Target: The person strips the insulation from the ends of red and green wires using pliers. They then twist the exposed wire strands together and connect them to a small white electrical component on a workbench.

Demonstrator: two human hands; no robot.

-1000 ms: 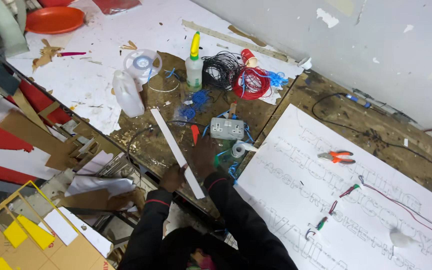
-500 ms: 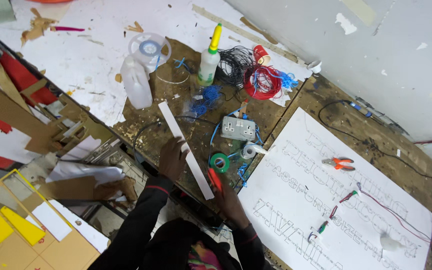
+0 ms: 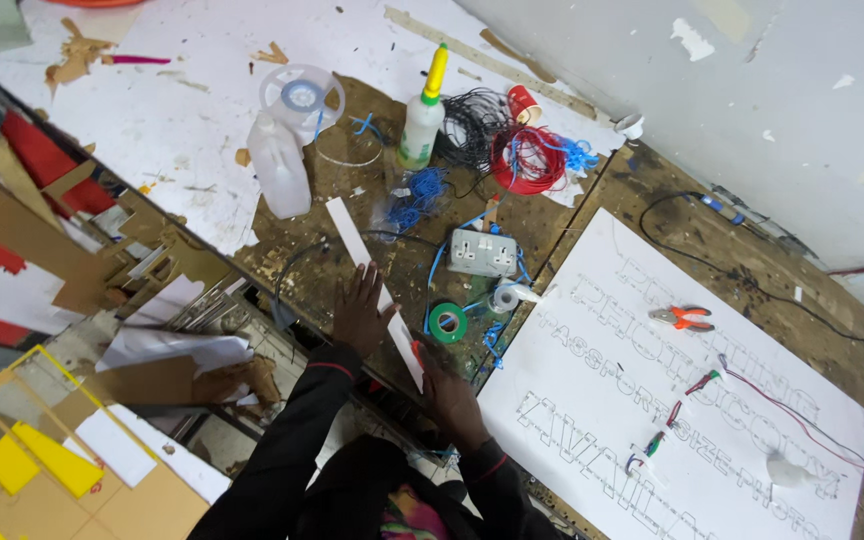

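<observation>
- On the worn wooden workbench (image 3: 352,190), a long white strip (image 3: 372,285) lies slanted, its far end pointing toward a translucent plastic jug (image 3: 278,178).
- Left hand (image 3: 360,310) lies flat on the strip's middle, fingers spread, pressing rather than gripping.
- Right hand (image 3: 449,395) is closed around the strip's near end, with something red at the thumb.
- Just beside the strip sit a green tape roll (image 3: 446,322) and a white double socket (image 3: 483,253).
- Right of these lies a white sign board (image 3: 592,400) with outlined letters; orange-handled pliers (image 3: 683,318) rest on it.
</observation>
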